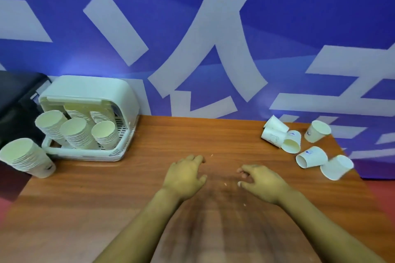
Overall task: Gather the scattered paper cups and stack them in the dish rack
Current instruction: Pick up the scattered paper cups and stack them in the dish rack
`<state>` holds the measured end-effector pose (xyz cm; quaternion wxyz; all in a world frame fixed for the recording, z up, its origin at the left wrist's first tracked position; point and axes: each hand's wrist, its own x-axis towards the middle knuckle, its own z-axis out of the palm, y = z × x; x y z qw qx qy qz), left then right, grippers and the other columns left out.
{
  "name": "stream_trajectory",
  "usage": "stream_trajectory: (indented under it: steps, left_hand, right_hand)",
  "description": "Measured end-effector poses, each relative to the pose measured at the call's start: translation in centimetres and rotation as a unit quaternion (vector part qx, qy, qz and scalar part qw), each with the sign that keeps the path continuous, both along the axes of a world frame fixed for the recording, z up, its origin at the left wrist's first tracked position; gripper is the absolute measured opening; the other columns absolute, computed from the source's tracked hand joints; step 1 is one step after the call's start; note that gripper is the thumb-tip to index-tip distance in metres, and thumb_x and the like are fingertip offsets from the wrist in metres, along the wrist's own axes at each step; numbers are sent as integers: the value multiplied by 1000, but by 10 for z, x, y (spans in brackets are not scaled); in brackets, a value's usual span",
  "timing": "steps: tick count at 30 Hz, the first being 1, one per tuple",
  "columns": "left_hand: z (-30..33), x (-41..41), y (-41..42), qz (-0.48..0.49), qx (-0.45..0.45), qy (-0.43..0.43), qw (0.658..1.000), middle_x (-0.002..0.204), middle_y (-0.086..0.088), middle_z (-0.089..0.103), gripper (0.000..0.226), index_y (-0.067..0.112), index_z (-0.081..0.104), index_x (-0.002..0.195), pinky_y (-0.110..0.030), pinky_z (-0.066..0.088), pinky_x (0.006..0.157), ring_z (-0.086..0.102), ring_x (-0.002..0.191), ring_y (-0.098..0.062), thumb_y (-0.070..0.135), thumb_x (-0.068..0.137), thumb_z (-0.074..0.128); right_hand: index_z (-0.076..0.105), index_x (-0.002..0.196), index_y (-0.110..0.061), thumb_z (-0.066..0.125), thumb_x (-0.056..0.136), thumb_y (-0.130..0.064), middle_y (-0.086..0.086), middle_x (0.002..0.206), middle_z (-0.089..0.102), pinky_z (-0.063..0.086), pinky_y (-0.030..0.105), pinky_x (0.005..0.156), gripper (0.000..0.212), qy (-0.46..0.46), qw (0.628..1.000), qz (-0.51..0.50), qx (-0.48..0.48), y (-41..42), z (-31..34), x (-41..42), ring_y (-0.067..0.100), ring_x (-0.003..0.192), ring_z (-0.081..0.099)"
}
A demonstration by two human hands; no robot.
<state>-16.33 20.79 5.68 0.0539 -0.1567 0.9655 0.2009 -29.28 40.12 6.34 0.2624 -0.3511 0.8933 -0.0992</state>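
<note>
Hovering over the middle of the wooden surface (149,177), the left hand (184,177) and the right hand (261,183) hold nothing; the fingers of both are released and loosely spread, and it is unclear whether they touch the wood. The dish rack (89,117) stands at the far left against the blue banner (277,28) and contains several tall stacks of paper cups (74,132). One further stack (27,158) stands on the surface just beside the rack. Six loose cups (312,157) lie scattered at the far right; most are tipped over, and one cup (317,131) stands upright.
</note>
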Motion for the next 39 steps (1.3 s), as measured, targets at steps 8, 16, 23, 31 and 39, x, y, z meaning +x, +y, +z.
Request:
stream_trajectory:
  steps: [8,16,23,31,39]
  left_hand:
    - [-11,-32,32,-14,16,-37,999,133,2,51,45,26,44,131,-34,42,97,52,121,-23,40,89,54]
    - [-29,-86,79,-63,23,-44,997,131,0,52,44,24,45,129,-34,42,95,51,123,-23,39,89,55]
    - [-25,-134,125,-35,17,-52,998,134,3,49,47,26,44,132,-34,38,100,49,124,-21,40,89,54]
    - [-23,-217,215,-44,16,-47,998,138,0,46,52,24,41,137,-32,39,97,47,124,-24,37,89,55]
    - [-34,-285,271,-51,-8,-47,998,132,-6,46,58,22,35,141,-36,42,91,48,119,-29,34,88,56]
  right_hand:
    - [56,118,-30,60,87,-37,-14,101,57,46,26,83,32,-9,1000,-26,-15,44,-5,-25,4,90,53]
    - [58,117,-27,60,86,-37,-8,116,62,50,31,84,32,13,998,-54,17,98,-8,-66,11,99,59]
    - [57,113,-26,60,86,-38,-8,115,60,50,32,84,29,11,999,-28,10,146,-15,-125,12,100,57]
    - [43,137,-28,64,84,-36,-2,137,47,43,31,95,57,79,995,-51,14,222,-18,-207,18,123,45]
    - [30,144,-32,72,76,-37,-2,144,34,44,36,94,80,62,991,-106,43,269,-45,-264,24,126,40]
